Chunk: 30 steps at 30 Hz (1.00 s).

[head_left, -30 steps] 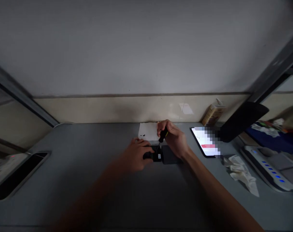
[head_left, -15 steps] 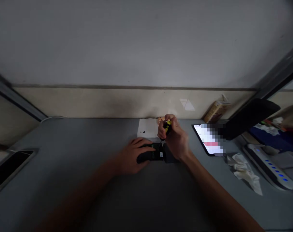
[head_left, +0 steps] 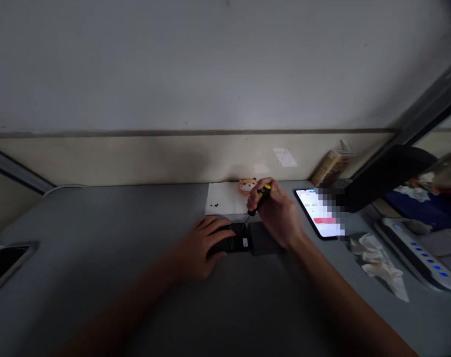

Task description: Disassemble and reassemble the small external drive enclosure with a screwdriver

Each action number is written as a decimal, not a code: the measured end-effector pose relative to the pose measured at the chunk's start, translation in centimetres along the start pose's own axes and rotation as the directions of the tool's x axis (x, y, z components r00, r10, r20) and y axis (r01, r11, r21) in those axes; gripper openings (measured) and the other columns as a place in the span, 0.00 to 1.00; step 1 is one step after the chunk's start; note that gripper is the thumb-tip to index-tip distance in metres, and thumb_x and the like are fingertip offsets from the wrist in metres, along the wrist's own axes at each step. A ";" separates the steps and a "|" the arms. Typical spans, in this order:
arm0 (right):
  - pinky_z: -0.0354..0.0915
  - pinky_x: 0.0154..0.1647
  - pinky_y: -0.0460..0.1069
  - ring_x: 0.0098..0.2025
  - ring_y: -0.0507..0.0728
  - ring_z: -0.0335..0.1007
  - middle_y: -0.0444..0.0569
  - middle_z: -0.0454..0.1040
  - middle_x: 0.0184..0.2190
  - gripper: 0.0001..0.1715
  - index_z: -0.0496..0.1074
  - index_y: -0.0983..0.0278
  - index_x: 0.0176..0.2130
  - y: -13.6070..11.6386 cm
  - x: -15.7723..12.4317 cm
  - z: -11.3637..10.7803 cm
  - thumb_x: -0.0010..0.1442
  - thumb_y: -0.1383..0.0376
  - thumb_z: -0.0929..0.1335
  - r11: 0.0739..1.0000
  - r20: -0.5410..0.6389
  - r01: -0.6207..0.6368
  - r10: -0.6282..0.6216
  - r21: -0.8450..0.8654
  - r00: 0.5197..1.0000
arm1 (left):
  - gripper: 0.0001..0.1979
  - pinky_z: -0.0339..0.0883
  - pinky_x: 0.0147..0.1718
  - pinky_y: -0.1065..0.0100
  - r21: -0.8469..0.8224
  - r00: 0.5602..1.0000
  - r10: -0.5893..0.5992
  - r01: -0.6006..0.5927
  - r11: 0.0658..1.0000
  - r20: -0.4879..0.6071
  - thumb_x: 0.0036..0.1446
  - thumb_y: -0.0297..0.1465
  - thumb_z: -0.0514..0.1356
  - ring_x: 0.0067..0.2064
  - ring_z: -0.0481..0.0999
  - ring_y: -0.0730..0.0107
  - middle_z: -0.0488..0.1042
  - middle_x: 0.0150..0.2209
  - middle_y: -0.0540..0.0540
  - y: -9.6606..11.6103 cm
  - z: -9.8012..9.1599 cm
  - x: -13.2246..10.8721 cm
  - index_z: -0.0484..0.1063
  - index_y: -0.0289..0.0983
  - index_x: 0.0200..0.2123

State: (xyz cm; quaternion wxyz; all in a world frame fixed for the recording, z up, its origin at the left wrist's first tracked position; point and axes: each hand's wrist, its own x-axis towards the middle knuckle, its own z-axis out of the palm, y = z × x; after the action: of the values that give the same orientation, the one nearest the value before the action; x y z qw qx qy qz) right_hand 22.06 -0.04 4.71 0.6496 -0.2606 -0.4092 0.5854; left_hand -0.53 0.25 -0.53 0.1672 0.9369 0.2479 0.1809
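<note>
My right hand (head_left: 279,210) is closed around a screwdriver (head_left: 263,197) with a black and yellow handle. The screwdriver is tilted, and its thin shaft runs down to a black device (head_left: 238,243) lying on the table. That device has a small white label; whether the tip touches it I cannot tell. My left hand (head_left: 203,248) grips the device's rounded left end, thumb on the near side and fingers over the far side. Against the device's right side lies a dark, flat block (head_left: 264,240), partly below my right wrist.
White paper (head_left: 225,198) with tiny dark bits (head_left: 215,205) lies behind my hands, an orange animal-face item (head_left: 247,186) on it. To the right are a lit phone (head_left: 312,210), crumpled tissue (head_left: 379,263), a drink carton (head_left: 331,166) and a device with blue lights (head_left: 418,255).
The whole view has shifted slightly. My right hand has moved a little right and the screwdriver leans more, showing its shaft and more of the orange item. My left hand stays on the device.
</note>
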 end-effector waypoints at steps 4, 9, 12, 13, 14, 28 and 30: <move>0.57 0.28 0.49 0.23 0.51 0.53 0.42 0.60 0.23 0.19 0.69 0.60 0.33 0.2 -0.3 0.6 0.70 0.51 0.63 0.994 -0.032 -0.012 0.016 0.112 0.999 | 0.19 0.64 0.60 0.46 0.017 1.000 0.003 -0.003 1.000 -0.018 0.68 0.35 0.57 0.63 0.68 0.48 0.70 0.61 0.39 -0.2 0.2 -0.1 0.69 0.43 0.60; 0.56 0.27 0.48 0.23 0.51 0.53 0.40 0.60 0.22 0.17 0.64 0.59 0.31 0.2 -0.4 0.4 0.67 0.53 0.68 0.996 -0.040 -0.021 0.025 0.087 0.999 | 0.19 0.65 0.60 0.46 0.034 1.000 0.009 -0.008 0.999 -0.019 0.68 0.35 0.57 0.62 0.68 0.49 0.71 0.61 0.39 -0.1 0.2 -0.1 0.69 0.43 0.60; 0.61 0.31 0.48 0.29 0.52 0.63 0.44 0.67 0.29 0.17 0.67 0.60 0.31 -0.1 -0.2 0.1 0.66 0.53 0.68 0.999 -0.054 -0.023 0.024 0.032 0.998 | 0.19 0.64 0.60 0.46 0.043 1.000 0.003 -0.003 0.999 -0.013 0.68 0.35 0.56 0.63 0.68 0.50 0.71 0.62 0.39 0.0 0.0 -0.1 0.70 0.43 0.60; 0.63 0.32 0.49 0.31 0.52 0.64 0.45 0.68 0.31 0.17 0.69 0.61 0.32 -0.2 -0.1 0.1 0.67 0.53 0.67 0.999 -0.050 -0.034 0.035 0.011 0.998 | 0.19 0.64 0.60 0.46 0.047 1.000 0.004 -0.003 0.999 -0.010 0.68 0.35 0.56 0.63 0.68 0.49 0.71 0.62 0.39 0.1 0.0 -0.1 0.70 0.43 0.60; 0.63 0.33 0.49 0.31 0.52 0.65 0.46 0.69 0.31 0.18 0.70 0.61 0.32 -0.3 -0.1 0.1 0.67 0.52 0.67 0.999 -0.037 -0.052 0.052 -0.005 0.998 | 0.19 0.64 0.60 0.46 0.050 1.000 0.004 -0.004 0.999 -0.007 0.68 0.35 0.56 0.63 0.68 0.49 0.71 0.62 0.39 0.1 0.0 0.0 0.70 0.42 0.60; 0.60 0.30 0.48 0.27 0.51 0.59 0.42 0.65 0.25 0.16 0.65 0.60 0.30 0.0 -0.3 0.2 0.66 0.54 0.68 0.995 0.003 -0.049 0.049 0.085 0.999 | 0.21 0.60 0.64 0.44 0.069 1.000 0.018 -0.018 0.997 -0.005 0.64 0.31 0.57 0.64 0.69 0.50 0.70 0.64 0.39 0.5 -0.2 0.0 0.70 0.42 0.60; 0.62 0.33 0.49 0.29 0.52 0.62 0.45 0.68 0.28 0.16 0.68 0.60 0.33 -0.1 -0.1 0.0 0.68 0.54 0.66 0.996 -0.011 -0.073 0.074 0.054 0.997 | 0.21 0.60 0.64 0.44 0.072 1.000 0.017 -0.017 0.997 0.003 0.64 0.31 0.57 0.65 0.69 0.51 0.70 0.64 0.39 0.5 -0.2 0.0 0.70 0.42 0.60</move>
State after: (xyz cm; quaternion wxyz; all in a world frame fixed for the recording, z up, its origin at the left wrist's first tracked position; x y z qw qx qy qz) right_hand 22.10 -0.20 4.81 0.6371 -0.2618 -0.3790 0.6180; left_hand -0.42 -0.14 -0.12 0.1321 0.9447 0.2460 0.1722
